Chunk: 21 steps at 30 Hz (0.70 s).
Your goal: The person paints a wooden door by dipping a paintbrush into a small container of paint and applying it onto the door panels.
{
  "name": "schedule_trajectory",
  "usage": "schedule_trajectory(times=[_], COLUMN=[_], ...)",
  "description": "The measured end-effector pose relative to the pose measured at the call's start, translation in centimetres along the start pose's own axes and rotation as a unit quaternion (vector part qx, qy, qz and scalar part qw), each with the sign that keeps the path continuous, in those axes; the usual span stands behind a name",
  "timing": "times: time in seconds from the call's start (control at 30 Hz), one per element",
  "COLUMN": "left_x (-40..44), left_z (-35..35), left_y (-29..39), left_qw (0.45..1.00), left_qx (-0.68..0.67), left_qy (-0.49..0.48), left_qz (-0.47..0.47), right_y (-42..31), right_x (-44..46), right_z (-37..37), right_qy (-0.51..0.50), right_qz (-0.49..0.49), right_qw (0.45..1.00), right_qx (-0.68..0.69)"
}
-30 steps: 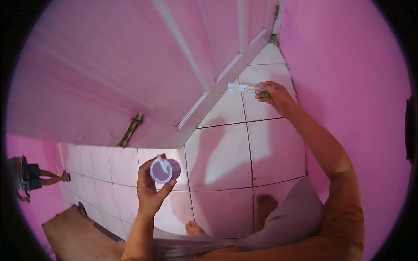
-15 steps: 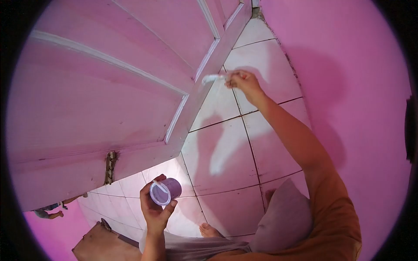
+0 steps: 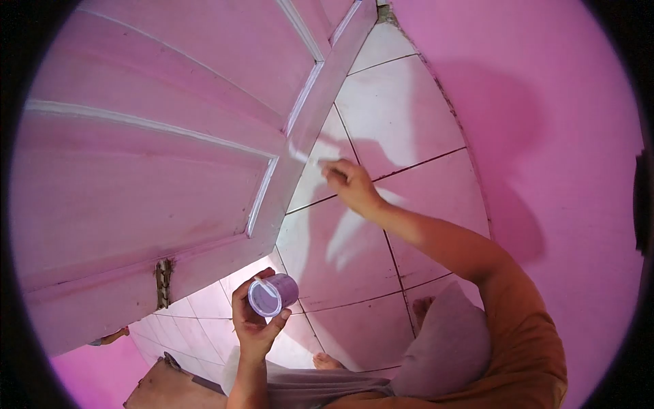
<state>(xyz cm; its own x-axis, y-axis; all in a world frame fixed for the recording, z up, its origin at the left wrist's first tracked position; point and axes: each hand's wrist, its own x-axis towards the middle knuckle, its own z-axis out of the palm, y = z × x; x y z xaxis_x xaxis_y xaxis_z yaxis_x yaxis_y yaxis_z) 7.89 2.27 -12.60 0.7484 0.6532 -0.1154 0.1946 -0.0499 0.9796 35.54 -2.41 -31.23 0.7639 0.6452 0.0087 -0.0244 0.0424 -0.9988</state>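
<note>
Brush (image 3: 298, 153) was gripped in the right hand (image 3: 353, 185), its blurred tip close to the door (image 3: 153, 191), contact unclear; the left hand (image 3: 256, 334) gripped a cup (image 3: 287, 290) above the floor (image 3: 351, 262). Risks were judged to be spillage of any contents, if the cup tipped, and drips on the floor, if the brush was overloaded

Purplish cup (image 3: 285, 292); brush (image 3: 297, 151) perhaps white; pink door (image 3: 150, 194).

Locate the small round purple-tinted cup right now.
Head view, left of centre and low: the cup is in the person's bare left hand, just below the corner of the pink panelled door.
</note>
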Motion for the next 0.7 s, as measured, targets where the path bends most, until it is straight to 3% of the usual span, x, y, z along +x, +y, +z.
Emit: schedule_trajectory(times=[0.03,0.1,0.2,0.27,0.33,0.4,0.5,0.57,0.7], left_x=[0.0,0.0,-0.1,-0.3,-0.5,-0.6,-0.5,-0.5,-0.4], left_z=[-0.1,-0.3,-0.6,-0.8,-0.9,-1.0,-0.9,-0.8,-0.8], left_y=[-0.2,-0.4,-0.5,-0.3,-0.3,-0.3,-0.3,-0.5,-0.6], left_qw=[1.0,1.0,1.0,1.0,1.0,1.0,0.999,0.999,0.999], left_qx=[0.003,0.007,0.012,0.012,0.019,0.025,0.023,0.019,0.019], left_qy=[-0.003,-0.005,-0.004,0.001,0.001,-0.001,-0.006,-0.006,-0.01], left_qz=[-0.004,-0.01,-0.011,-0.016,-0.017,-0.017,-0.027,-0.026,-0.025], right_y=[-0.3,-0.5,2.1,2.6,2.2,1.5,0.9,1.2,-1.4], right_x=[-0.6,-1.5,2.1,6.5,10.7,13.5,14.0,11.8,3.0], right_z=[-0.1,-0.9,-2.3,-4.3,-6.1,-6.8,-5.5,-3.4,0.4], right_qy=[0.0,-0.116,-0.118,-0.054,0.06,0.192,0.219,0.158,-0.006], right_qz=[0.0,-0.005,0.052,-0.001,0.023,-0.016,0.0,-0.037,0.063], right_qw=[1.0,0.992,0.992,0.997,0.996,0.981,0.975,0.986,0.997], right_qx=[0.001,-0.038,-0.001,-0.051,-0.063,-0.014,0.035,-0.02,0.042])
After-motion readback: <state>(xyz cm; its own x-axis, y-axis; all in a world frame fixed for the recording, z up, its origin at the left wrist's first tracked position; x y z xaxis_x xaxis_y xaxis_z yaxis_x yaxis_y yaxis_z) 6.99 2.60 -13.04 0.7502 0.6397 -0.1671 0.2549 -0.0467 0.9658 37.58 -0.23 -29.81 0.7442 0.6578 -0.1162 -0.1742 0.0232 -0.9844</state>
